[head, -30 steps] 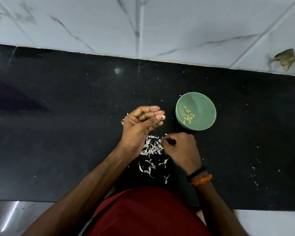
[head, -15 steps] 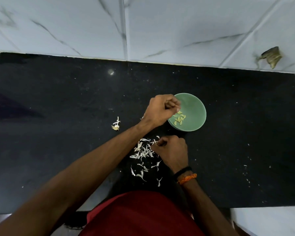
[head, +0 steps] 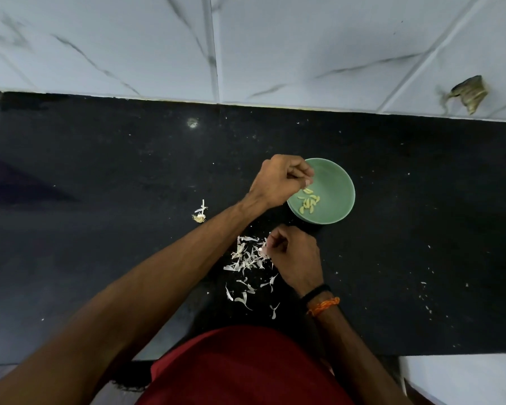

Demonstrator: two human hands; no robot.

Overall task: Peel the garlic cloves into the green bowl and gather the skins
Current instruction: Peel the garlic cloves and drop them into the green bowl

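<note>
you are looking down on a black speckled counter [head: 100, 171] that runs across the view, backed by a wall of white tiles with grey marbling [head: 304, 39]. a crumpled brown scrap [head: 469, 93] clings to the wall at the far right. a red garment [head: 240, 366] fills the near edge below you.

the green bowl [head: 333, 211] sits on the counter a little right of centre, with a small heap of peeled garlic cloves [head: 308, 203] inside it. the loose garlic skins [head: 247, 258] lie scattered just on your side of the bowl, and a dried garlic root stub [head: 199, 215] sits apart to the left.

your left hand [head: 279, 179] is over the bowl's left rim, fingers curled in and tips bunched close together; whether they pinch anything you cannot tell. your right hand [head: 294, 255] rests at the edge of the skins, fingers curled tight around something pale, with black and orange bands [head: 322, 301] at the wrist.
</note>
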